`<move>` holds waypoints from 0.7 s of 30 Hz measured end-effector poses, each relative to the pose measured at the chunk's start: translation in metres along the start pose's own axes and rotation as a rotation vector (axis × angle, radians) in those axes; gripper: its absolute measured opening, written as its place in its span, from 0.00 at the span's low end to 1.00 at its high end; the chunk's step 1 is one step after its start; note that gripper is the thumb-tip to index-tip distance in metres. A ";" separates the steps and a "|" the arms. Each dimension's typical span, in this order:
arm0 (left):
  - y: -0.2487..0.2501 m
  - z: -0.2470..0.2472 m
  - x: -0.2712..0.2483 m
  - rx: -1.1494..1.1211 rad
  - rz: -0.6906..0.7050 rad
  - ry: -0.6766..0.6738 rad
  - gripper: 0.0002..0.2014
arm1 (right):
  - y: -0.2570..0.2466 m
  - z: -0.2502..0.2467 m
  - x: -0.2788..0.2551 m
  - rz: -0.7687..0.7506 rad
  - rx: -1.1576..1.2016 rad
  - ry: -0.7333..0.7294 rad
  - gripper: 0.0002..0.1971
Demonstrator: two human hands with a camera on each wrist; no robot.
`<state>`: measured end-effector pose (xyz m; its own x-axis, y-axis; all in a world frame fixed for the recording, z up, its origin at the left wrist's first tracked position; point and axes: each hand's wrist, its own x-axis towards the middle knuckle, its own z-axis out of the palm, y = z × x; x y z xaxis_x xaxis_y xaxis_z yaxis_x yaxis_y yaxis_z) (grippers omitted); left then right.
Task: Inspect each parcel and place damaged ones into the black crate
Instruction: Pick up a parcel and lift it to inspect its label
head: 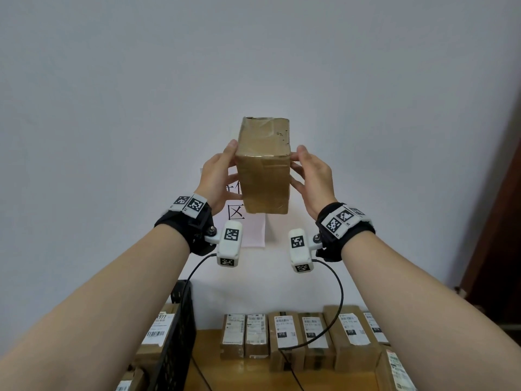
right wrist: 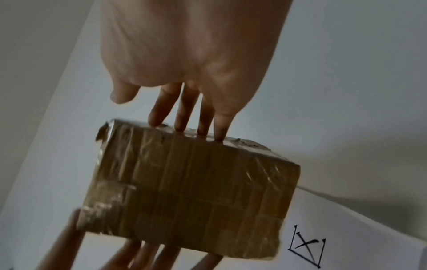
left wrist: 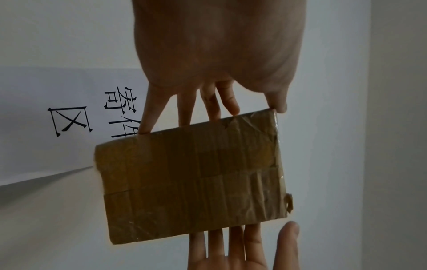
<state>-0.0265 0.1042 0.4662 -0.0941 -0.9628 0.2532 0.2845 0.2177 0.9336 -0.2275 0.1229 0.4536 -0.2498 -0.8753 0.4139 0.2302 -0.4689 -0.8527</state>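
I hold a brown, tape-wrapped parcel [head: 265, 170] up in front of the wall, pressed between both hands. My left hand [head: 222, 173] presses its left side with straight fingers [left wrist: 184, 113], the thumb at a corner. My right hand [head: 307, 176] presses the opposite side with four straight fingertips [right wrist: 180, 124], its thumb off the box. The tape on the parcel [left wrist: 191, 177] is wrinkled, and a small torn flap [left wrist: 289, 201] sticks out at one corner. The upper face looks creased. The black crate [head: 177, 334] stands low on the left, below my left forearm.
A row of labelled parcels [head: 282, 334] lies along the back of the wooden table [head: 214, 373]. More labelled parcels [head: 158, 328] sit inside the crate. A paper sign [head: 253, 230] hangs on the wall behind the raised parcel. A dark door [head: 501, 249] is at the right.
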 end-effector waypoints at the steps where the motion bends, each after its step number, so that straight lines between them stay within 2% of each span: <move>1: -0.001 0.000 0.000 -0.013 0.006 -0.002 0.29 | 0.001 -0.001 0.001 -0.015 -0.009 0.010 0.13; 6: -0.001 0.001 0.000 0.003 0.065 -0.051 0.20 | 0.002 -0.005 0.000 -0.044 -0.042 0.003 0.19; 14: -0.011 0.000 0.005 0.034 0.083 -0.083 0.22 | 0.005 -0.006 -0.002 0.001 -0.077 0.017 0.20; 16: -0.017 -0.002 0.006 0.033 0.066 -0.075 0.19 | 0.010 -0.007 -0.001 0.033 -0.112 0.030 0.22; 19: -0.034 -0.001 0.009 0.051 0.080 -0.033 0.13 | 0.018 -0.012 -0.002 0.118 -0.129 0.016 0.32; 21: -0.048 -0.004 0.011 0.046 0.113 0.022 0.15 | 0.027 -0.018 -0.005 0.202 -0.066 -0.024 0.36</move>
<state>-0.0378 0.0822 0.4232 -0.0422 -0.9349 0.3525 0.2481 0.3320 0.9101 -0.2371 0.1172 0.4230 -0.1823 -0.9538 0.2387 0.2115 -0.2752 -0.9378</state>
